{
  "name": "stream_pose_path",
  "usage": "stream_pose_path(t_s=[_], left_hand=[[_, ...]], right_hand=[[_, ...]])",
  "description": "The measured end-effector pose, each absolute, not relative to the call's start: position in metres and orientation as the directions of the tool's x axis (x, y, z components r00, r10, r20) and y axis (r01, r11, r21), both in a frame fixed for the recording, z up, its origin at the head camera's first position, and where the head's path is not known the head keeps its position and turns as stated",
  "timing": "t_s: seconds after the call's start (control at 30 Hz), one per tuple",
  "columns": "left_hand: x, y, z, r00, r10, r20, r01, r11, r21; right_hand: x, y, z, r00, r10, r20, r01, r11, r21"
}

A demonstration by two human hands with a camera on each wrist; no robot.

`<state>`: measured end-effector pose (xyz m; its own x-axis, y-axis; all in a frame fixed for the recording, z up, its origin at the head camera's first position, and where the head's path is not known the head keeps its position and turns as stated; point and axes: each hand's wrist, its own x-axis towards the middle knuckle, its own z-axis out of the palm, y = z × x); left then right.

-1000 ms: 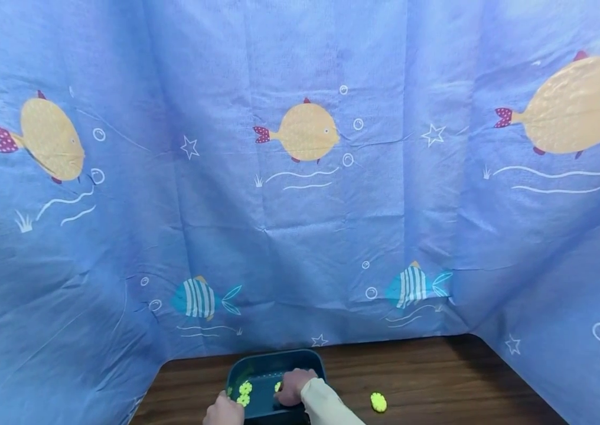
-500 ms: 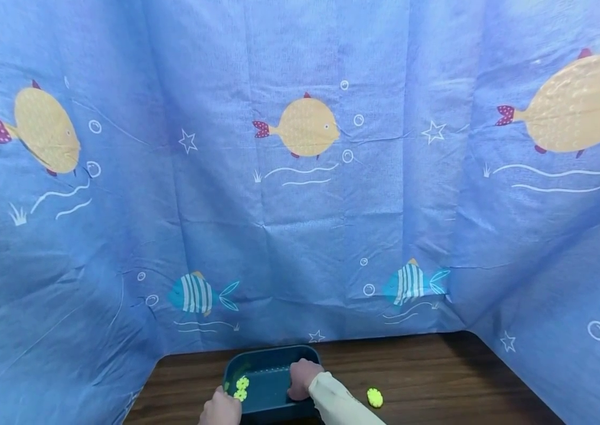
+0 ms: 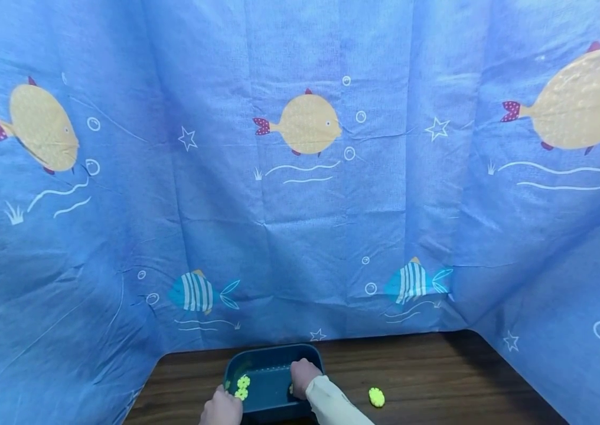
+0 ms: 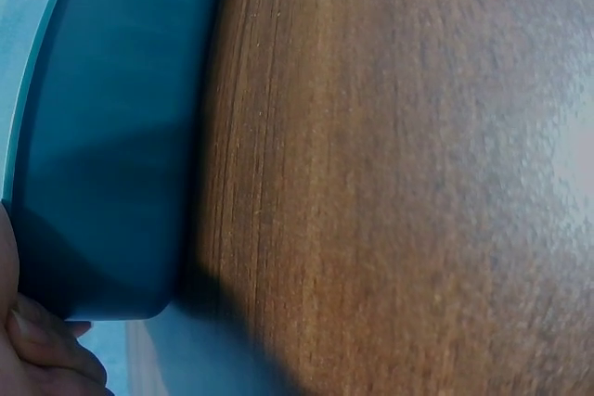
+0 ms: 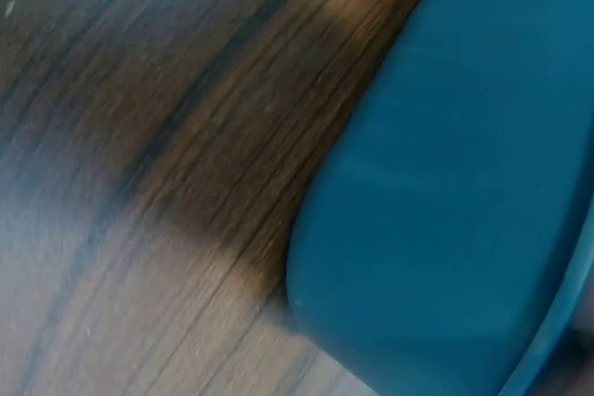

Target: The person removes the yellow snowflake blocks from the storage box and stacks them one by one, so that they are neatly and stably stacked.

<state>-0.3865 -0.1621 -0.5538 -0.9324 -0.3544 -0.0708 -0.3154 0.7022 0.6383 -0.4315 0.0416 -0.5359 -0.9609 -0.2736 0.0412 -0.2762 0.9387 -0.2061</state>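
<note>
My left hand point(image 3: 222, 407) grips the near left corner of a dark teal plastic tub point(image 3: 273, 408), its fingers curled at the rim; the left wrist view also shows these fingers point(image 4: 46, 345) by the tub's corner. Inside the tub's right side, my right hand point(image 3: 304, 375) reaches down with curled fingers, a sliver of a yellow flower-shaped piece point(image 3: 292, 389) showing at its fingertips. Most of that piece is hidden. Two more flower-shaped pieces point(image 3: 243, 387) lie together at the left inside the tub. The right wrist view shows mainly the tub's outer wall point(image 5: 445, 183).
On the brown wood-grain table point(image 3: 427, 378), another yellow flower-shaped piece point(image 3: 377, 397) lies to the right of the tub. A blue curtain point(image 3: 300, 248) printed with fish hangs behind the table and along both sides.
My right hand has moved from the tub's middle to its right side, and the yellow piece beside it went with it. The left hand stays at the rim. The view has shifted slightly.
</note>
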Motion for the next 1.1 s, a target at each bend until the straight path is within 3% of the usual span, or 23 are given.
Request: stream_pose_path(t_s=[0.23, 0.67, 1.1], left_hand=[[-0.388, -0.162, -0.555, -0.933, -0.352, -0.078, -0.319, 0.705, 0.634], [-0.387, -0.161, -0.555, -0.933, -0.352, -0.075, -0.315, 0.697, 0.644], [-0.39, -0.161, -0.558, -0.932, -0.362, -0.009, -0.281, 0.709, 0.647]], right_hand=[[-0.436, 0.042, -0.538, -0.957, -0.282, -0.065, -0.255, 0.927, -0.275], [-0.424, 0.04, -0.53, -0.954, -0.297, 0.047, -0.3, 0.929, -0.218], [-0.426, 0.048, -0.534, -0.913, -0.401, 0.076, -0.401, 0.846, -0.351]])
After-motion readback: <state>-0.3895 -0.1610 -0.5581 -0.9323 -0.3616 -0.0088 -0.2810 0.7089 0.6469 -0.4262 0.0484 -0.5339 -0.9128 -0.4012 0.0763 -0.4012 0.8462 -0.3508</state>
